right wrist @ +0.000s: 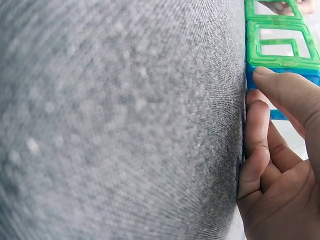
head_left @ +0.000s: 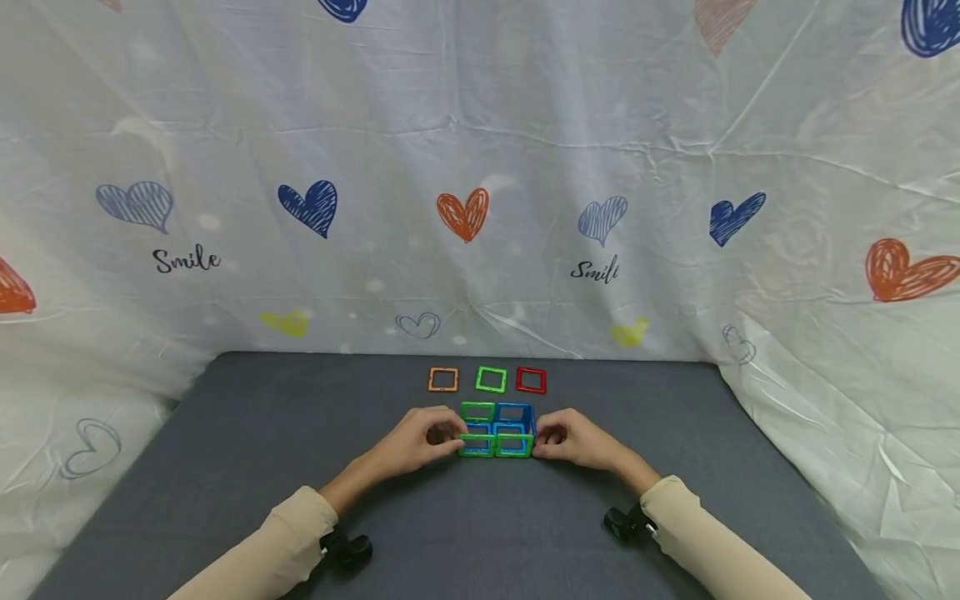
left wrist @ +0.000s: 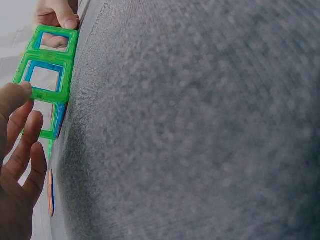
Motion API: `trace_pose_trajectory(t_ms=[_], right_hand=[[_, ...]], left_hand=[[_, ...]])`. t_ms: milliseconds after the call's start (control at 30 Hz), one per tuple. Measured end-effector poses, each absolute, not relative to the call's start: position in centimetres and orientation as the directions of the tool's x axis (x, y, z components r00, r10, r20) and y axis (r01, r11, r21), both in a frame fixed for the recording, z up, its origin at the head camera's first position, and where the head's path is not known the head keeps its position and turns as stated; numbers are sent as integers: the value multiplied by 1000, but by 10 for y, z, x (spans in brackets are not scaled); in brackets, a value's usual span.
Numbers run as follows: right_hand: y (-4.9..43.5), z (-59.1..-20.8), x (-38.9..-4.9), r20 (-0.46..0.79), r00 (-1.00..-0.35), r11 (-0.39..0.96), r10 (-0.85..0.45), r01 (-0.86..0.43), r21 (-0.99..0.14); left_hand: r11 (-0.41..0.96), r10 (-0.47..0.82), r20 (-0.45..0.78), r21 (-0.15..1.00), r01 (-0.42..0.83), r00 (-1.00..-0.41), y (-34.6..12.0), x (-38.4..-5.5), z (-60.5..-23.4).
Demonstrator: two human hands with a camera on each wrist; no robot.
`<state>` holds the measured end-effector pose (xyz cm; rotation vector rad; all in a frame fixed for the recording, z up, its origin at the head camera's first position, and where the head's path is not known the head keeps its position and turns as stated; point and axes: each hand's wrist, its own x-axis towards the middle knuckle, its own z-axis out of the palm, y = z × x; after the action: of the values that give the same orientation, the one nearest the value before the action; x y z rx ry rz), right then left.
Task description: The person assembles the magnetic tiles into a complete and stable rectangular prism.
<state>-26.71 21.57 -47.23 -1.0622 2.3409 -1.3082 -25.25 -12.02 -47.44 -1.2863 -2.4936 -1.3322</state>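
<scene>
A low structure of square magnetic tiles (head_left: 495,447) stands mid-table, with green tiles along its front and blue tiles at its right and inside. At its left end, my left hand (head_left: 420,439) pinches a green tile; the left wrist view shows the thumb on that tile's corner (left wrist: 35,93), other fingers loosely bent. My right hand (head_left: 579,439) holds the right end between thumb and fingers. In the right wrist view, its thumb (right wrist: 265,75) presses where a green tile (right wrist: 285,62) meets a blue one (right wrist: 252,77). Fingertips behind the tiles are partly hidden.
Three loose square tiles lie in a row behind the structure: orange (head_left: 443,389), green (head_left: 491,389) and red (head_left: 531,391). The grey cloth-covered table (head_left: 480,533) ends at a white curtain (head_left: 525,275) printed with hearts.
</scene>
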Motion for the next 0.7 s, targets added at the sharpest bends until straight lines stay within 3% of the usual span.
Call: trace_pose_trajectory(t_ms=[700], right_hand=[[215,-471,-265,112,-704,338,-702,-468,-817]], left_hand=[[342,641,360,656,673,-677,-158,-254,-472]])
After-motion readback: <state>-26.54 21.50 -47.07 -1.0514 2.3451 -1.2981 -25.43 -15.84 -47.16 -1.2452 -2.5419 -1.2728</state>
